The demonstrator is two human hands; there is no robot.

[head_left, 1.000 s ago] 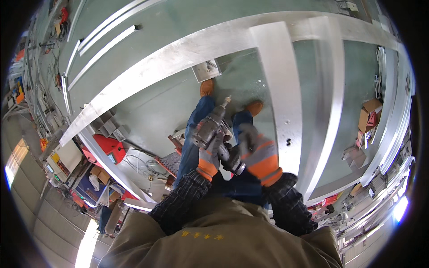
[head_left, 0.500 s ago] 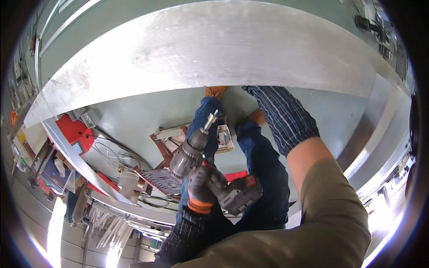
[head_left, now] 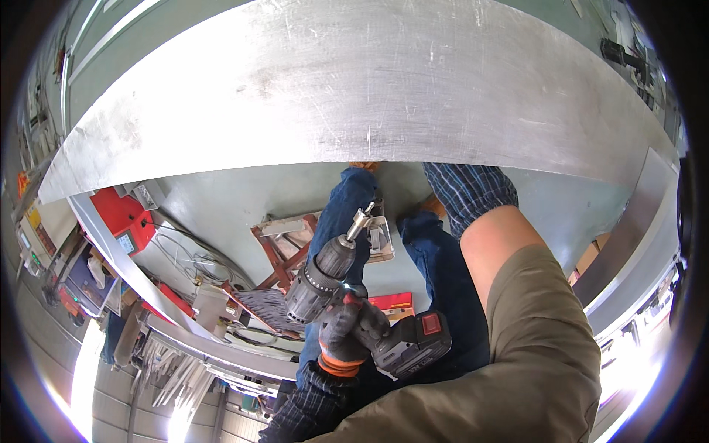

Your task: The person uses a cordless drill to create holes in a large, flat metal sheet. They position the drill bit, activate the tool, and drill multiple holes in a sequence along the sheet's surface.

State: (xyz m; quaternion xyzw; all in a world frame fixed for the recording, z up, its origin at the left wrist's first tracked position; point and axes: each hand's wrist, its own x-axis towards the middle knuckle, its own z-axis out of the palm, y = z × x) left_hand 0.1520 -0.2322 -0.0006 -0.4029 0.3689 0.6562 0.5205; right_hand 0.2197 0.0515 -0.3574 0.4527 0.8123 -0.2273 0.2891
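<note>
Left hand [head_left: 347,328] in a dark glove with an orange cuff, clenched round the grip of a cordless drill [head_left: 336,277]. The drill sits right in that hand, battery pack [head_left: 413,343] with its red button just to the right of it, chuck and bit [head_left: 360,219] pointing up and away toward the big metal beam [head_left: 354,96] above.

Right hand — not visible at all. The right arm [head_left: 509,251] runs up from the lower right, bare forearm then a plaid sleeve [head_left: 469,188], and goes behind the lower edge of the beam, so I cannot tell if that hand is closed on anything or loose.

Risks, as a guess: the drill is held one-handed, so if the bit grabs, the tool could twist in the glove and the tip could skate off the metal. The right hand is somewhere up behind the beam on the side the bit points to — if it is close to the bit it could get nicked. Loose sleeve fabric near a spinning chuck could snag.

Hard to make out: whether the bit tip touches anything, it only shows against a small pale block [head_left: 380,240] just past it. Beyond the hand, jeans [head_left: 343,214] and orange shoe tips, then a green floor [head_left: 221,199], a red frame [head_left: 277,255], a red box [head_left: 122,218] off to the left. Fisheye bends the beam, and the left and right edges are blown out.
</note>
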